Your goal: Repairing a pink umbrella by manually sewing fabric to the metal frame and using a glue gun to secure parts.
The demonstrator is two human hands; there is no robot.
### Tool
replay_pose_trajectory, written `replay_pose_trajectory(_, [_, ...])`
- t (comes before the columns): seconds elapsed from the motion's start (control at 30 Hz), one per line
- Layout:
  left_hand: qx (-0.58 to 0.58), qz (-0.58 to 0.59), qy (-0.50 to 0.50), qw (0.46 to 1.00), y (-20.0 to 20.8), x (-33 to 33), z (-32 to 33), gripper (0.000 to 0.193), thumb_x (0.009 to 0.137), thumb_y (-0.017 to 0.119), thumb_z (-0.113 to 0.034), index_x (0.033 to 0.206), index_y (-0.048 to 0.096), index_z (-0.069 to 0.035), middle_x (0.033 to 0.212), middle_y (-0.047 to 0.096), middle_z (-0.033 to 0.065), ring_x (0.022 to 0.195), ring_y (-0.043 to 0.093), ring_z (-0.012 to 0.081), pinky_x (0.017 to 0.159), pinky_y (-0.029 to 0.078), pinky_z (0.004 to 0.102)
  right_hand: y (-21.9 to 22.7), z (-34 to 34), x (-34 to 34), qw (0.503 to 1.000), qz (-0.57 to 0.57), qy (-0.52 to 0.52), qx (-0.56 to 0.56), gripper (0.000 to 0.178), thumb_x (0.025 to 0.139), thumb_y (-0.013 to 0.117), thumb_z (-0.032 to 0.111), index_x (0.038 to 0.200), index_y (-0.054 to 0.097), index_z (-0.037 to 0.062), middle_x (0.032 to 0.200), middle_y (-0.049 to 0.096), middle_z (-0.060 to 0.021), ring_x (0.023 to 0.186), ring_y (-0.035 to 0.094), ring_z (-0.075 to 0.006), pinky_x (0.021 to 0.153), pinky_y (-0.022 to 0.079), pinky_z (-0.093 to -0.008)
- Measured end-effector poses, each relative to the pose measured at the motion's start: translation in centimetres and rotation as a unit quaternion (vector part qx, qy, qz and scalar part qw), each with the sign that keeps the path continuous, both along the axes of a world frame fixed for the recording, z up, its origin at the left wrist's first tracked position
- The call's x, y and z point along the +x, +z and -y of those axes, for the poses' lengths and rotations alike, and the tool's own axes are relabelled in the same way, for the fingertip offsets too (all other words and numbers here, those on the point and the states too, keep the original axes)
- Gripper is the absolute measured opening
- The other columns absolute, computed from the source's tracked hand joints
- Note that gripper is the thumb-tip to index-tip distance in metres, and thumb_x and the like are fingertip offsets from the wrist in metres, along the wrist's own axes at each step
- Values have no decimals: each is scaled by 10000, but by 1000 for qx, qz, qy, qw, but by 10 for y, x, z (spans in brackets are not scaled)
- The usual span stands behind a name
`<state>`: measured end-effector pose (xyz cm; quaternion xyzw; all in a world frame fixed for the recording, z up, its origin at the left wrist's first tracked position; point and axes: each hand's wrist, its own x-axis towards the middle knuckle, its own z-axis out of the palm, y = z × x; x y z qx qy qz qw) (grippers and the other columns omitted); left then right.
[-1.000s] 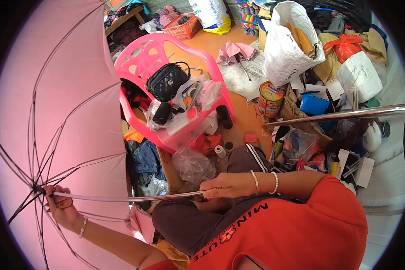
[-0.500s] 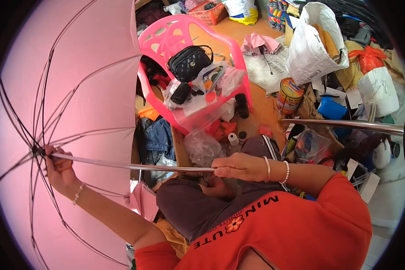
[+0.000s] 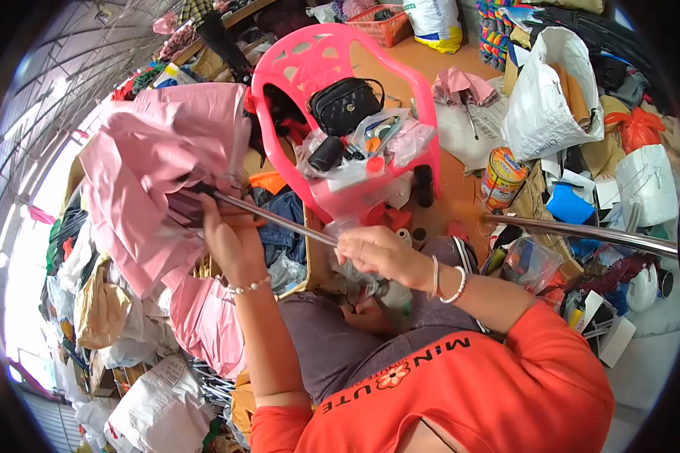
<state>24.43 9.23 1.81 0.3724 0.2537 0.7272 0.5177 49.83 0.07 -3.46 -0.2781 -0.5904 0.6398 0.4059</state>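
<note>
A pink umbrella (image 3: pixel 143 158) lies to my left, its canopy collapsed into loose, crumpled folds. Its metal shaft (image 3: pixel 283 220) slants down to the right, across the space in front of my lap. My left hand (image 3: pixel 233 234) is closed around the umbrella beside the dark gathered ribs, where the shaft comes out of the cloth. At the shaft's lower end my right hand (image 3: pixel 378 255) is wrapped, thumb and fingers round the metal. Folds of cloth hide part of the ribs. More pink folded fabric (image 3: pixel 208 325) lies beneath my left forearm.
Ahead stands a pink plastic chair (image 3: pixel 423 113) bearing a black quilted bag (image 3: pixel 345 106) and small items in clear plastic. A metal pole (image 3: pixel 582 230) juts in from the right. Beyond are a round tin (image 3: pixel 504 179), a white sack (image 3: pixel 551 98) and another pink umbrella (image 3: pixel 465 87).
The canopy was spread wide and has now collapsed into folds. My left hand has moved right and slightly up, bringing the umbrella's top nearer; my right hand has shifted a little left and up.
</note>
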Motion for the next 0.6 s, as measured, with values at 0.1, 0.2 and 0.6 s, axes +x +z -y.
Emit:
replay_pose_trajectory(0.1, [-20,57,-64,996,-26,12,-6,392,1072,495,-383,1121,631,-18,939,698,121,770,662,261,654,561,443,-18,9,6,999,-23,-15,-42,302,1051,532,294,913,579,30,697,430,40,611,362,-42,553,309,-217])
replay_pose_trajectory(0.2, [-57,104,-113,987,-51,33,-5,392,1067,500,-391,1124,625,-24,1062,685,119,894,656,259,766,566,450,-41,16,20,998,-16,-43,-48,298,1048,542,298,913,580,35,685,433,43,612,374,-41,559,322,-223])
replay_pose_trajectory(0.6, [-39,57,-98,993,-108,11,-45,252,1025,508,-207,1085,599,20,956,608,80,810,559,208,853,534,431,-48,15,51,966,199,-90,139,279,1021,571,274,981,593,-1,724,567,-114,629,564,-219,603,441,-382])
